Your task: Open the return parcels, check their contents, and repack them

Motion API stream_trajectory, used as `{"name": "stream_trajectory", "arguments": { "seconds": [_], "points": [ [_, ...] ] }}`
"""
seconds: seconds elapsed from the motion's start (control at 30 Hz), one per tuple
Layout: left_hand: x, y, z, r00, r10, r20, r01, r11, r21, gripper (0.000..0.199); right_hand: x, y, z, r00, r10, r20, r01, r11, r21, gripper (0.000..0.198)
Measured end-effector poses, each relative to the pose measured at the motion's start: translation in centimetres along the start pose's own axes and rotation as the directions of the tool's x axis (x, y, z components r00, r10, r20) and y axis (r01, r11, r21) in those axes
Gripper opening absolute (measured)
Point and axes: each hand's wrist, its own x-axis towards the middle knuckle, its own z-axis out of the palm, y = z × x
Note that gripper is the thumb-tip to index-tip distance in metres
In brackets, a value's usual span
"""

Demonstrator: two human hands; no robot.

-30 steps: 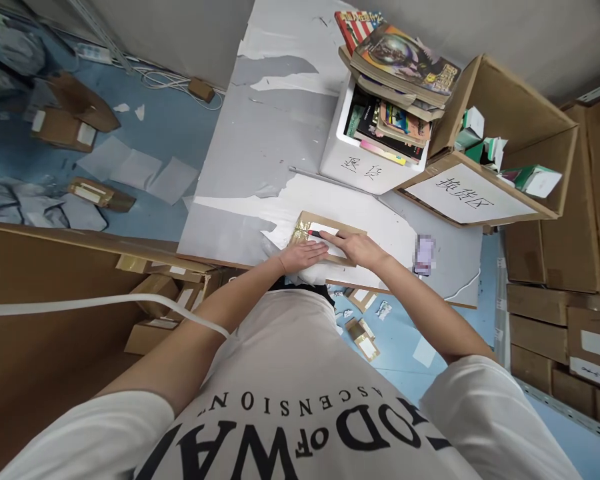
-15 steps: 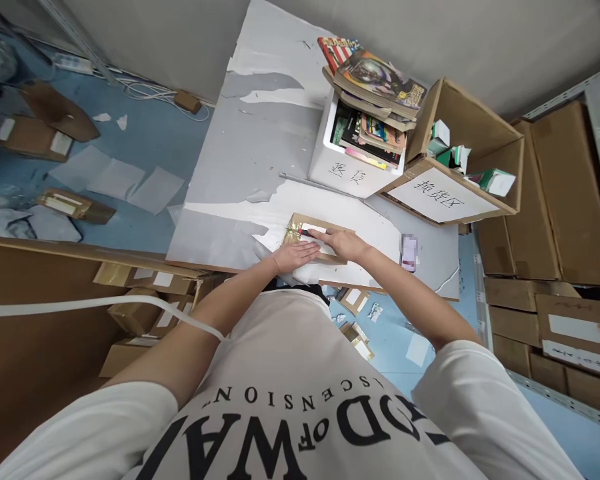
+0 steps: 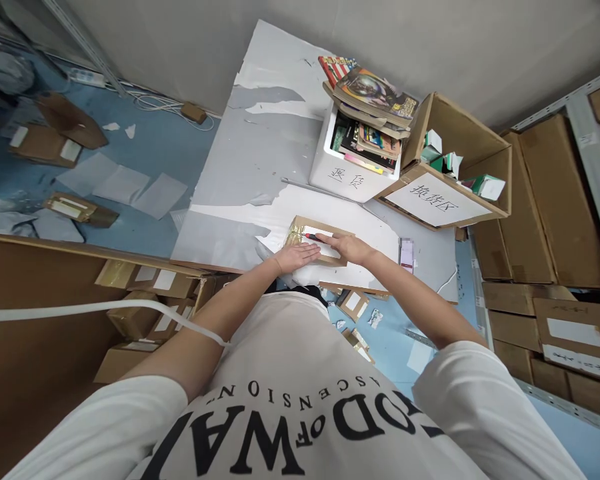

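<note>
A small cardboard parcel (image 3: 351, 240) with a white label and shiny tape across its left end lies near the table's front edge. My left hand (image 3: 299, 256) rests flat on its near side, fingers stretched out and together. In my right hand (image 3: 347, 247) is a slim red and black utility knife (image 3: 311, 236), its red end pointing left toward the taped end. The right fingers are closed around the knife, with the forefinger lying along it. Whether its tip touches the tape is too small to tell.
Behind the parcel stand a white bin (image 3: 347, 175) piled with books and a cardboard box (image 3: 437, 200) holding small cartons. A phone (image 3: 407, 253) lies on the table's right. Boxes line the right shelf (image 3: 575, 320); parcels fill a large carton (image 3: 30, 287) at left.
The camera view has tilted a little. The knife in my right hand sits slightly farther right over the parcel. My left hand stays in place on the parcel.
</note>
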Motion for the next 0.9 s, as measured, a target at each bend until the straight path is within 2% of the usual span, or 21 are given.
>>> {"name": "stream_trajectory", "arguments": {
  "seconds": [0.1, 0.3, 0.53, 0.7, 0.9],
  "points": [
    [-0.1, 0.1, 0.2, 1.000, 0.012, -0.003, -0.012, 1.000, 0.010, 0.044, -0.7, 0.0, 0.0, 0.998, 0.055, 0.044, -0.053, 0.998, -0.040, 0.071],
    [-0.2, 0.2, 0.7, 0.997, 0.012, -0.070, -0.008, 0.999, 0.054, 0.045, -2.1, 0.1, -1.0, 0.990, 0.098, 0.104, -0.086, 0.990, -0.113, 0.069],
    [-0.3, 0.5, 0.9, 0.993, 0.019, -0.116, -0.011, 0.998, 0.069, 0.045, -7.0, 3.3, -1.1, 0.930, 0.280, 0.237, -0.243, 0.954, -0.174, 0.069],
    [0.0, 0.8, 1.0, 0.995, -0.004, -0.097, 0.007, 0.999, 0.032, 0.046, -10.4, 5.0, 0.3, 0.922, 0.322, 0.216, -0.291, 0.942, -0.165, 0.075],
    [0.7, 1.0, 0.5, 0.999, -0.021, -0.029, 0.021, 1.000, 0.006, 0.047, -12.7, 5.5, 2.2, 0.927, 0.342, 0.153, -0.320, 0.935, -0.152, 0.078]
  ]
}}
